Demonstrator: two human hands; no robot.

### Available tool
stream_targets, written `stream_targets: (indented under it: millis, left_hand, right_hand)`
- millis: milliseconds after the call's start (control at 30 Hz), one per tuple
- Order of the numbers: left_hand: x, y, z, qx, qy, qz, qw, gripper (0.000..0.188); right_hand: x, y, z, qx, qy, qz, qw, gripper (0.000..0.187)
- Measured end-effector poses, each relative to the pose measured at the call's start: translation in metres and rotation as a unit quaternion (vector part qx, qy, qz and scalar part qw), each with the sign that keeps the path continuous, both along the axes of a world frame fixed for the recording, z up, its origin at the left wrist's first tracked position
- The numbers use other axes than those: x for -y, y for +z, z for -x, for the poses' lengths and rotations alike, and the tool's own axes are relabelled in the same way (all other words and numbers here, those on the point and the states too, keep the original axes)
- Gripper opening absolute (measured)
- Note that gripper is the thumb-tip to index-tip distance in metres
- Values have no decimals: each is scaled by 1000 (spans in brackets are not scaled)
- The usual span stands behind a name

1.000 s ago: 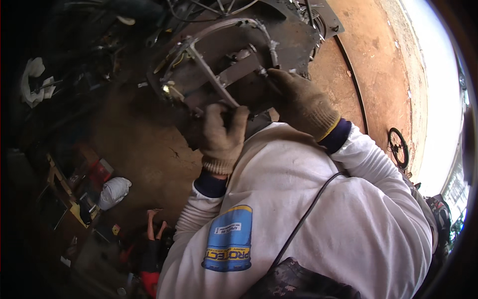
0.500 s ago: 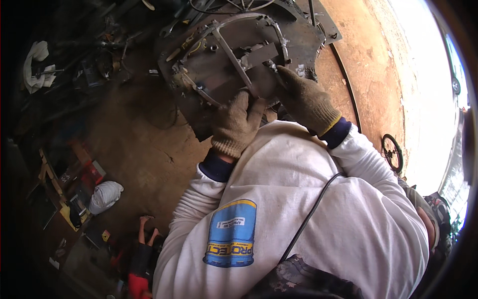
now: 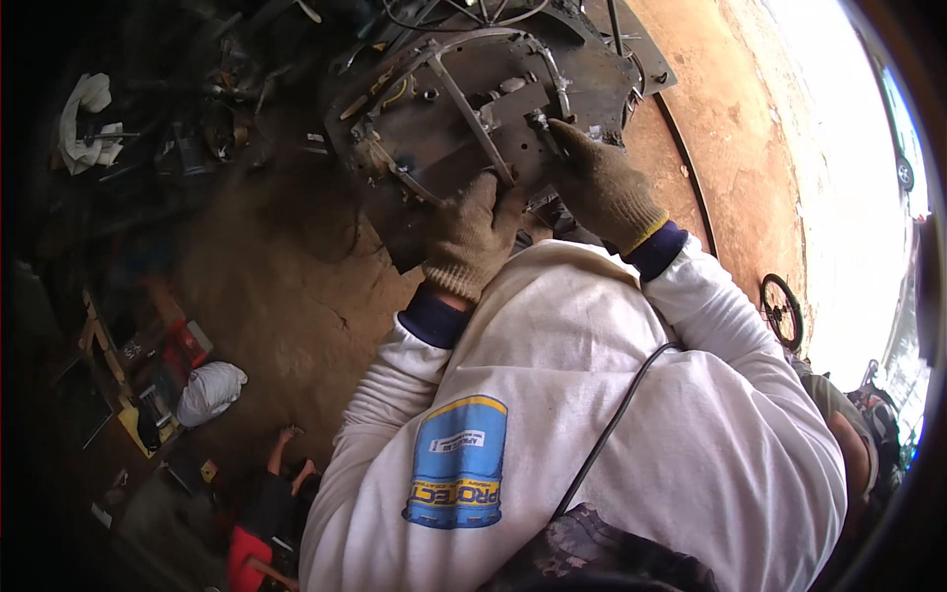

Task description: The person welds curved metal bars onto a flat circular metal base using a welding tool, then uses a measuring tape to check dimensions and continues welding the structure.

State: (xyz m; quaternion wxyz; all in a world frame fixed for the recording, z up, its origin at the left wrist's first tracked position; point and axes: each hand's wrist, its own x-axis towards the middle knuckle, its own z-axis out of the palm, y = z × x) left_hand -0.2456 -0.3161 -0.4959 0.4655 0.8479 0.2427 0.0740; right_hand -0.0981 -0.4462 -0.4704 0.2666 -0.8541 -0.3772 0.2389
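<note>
A dark metal frame assembly [image 3: 464, 109] with curved bars and a flat plate lies on the dirt floor in front of me. My left hand [image 3: 473, 237], in a tan knit glove, grips the near edge of the frame where a slanted bar ends. In the same kind of glove, my right hand [image 3: 602, 183] presses on the frame's right side, fingers closed around a small part that I cannot make out. White sleeves with dark blue cuffs cover both forearms.
Reddish dirt floor [image 3: 720, 128] stretches right, with a thin black cable and a small black wheel [image 3: 782, 308]. Tools and a white rag [image 3: 84, 113] lie upper left. A white bundle [image 3: 209, 390] and red items sit lower left. Another person's head shows far right.
The view has shifted so the frame sits higher and more centred. My left hand slid along the near edge of the frame; my right hand stays on its right side.
</note>
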Motion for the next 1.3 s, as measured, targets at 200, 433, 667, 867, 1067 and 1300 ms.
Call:
stream_targets:
  millis: [200,433,667,867,1067,1300]
  left_hand:
    - [1,-15,0,71,11,-53,996,25]
    - [0,-10,-1,39,0,-76,996,25]
    - [-1,-11,-1,60,-9,-77,995,24]
    - [-3,-11,-1,24,-10,-45,999,24]
    - [-3,-10,-2,20,-2,-23,1000,23]
    - [-5,-15,-2,41,-14,-49,998,22]
  right_hand:
    - [3,-9,-4,121,57,-70,988,43]
    - [-3,-3,-6,88,32,-47,995,42]
    - [0,-15,-10,66,26,-60,996,39]
    - [-7,-5,-10,-46,-48,29,997,38]
    - [-5,-15,-12,27,-12,33,999,39]
    - [4,-32,-13,62,34,-42,997,39]
